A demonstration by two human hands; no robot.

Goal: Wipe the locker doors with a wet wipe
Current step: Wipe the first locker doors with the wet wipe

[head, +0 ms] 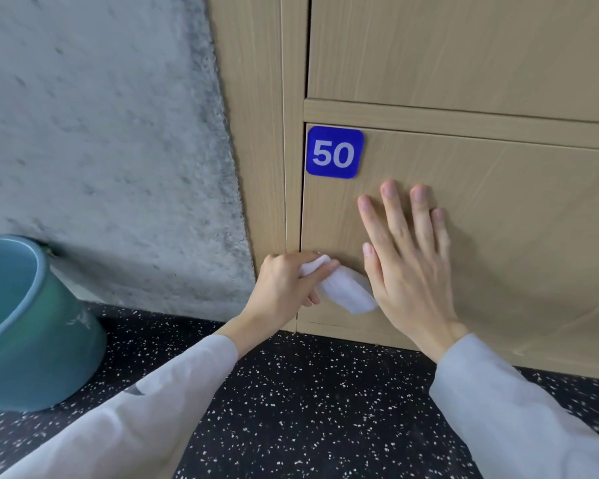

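Observation:
The bottom locker door (498,219) is light wood with a blue plate (334,152) reading 50 at its top left corner. My left hand (284,288) grips a crumpled white wet wipe (346,292) against the door's lower left edge. My right hand (408,261) lies flat on the door just right of the wipe, fingers straight and spread, pointing up. Both arms wear pale grey sleeves.
Another wooden locker door (464,46) sits above. A rough grey concrete wall (101,150) stands to the left. A teal plastic basin (32,323) rests on the dark speckled floor (308,409) at the far left.

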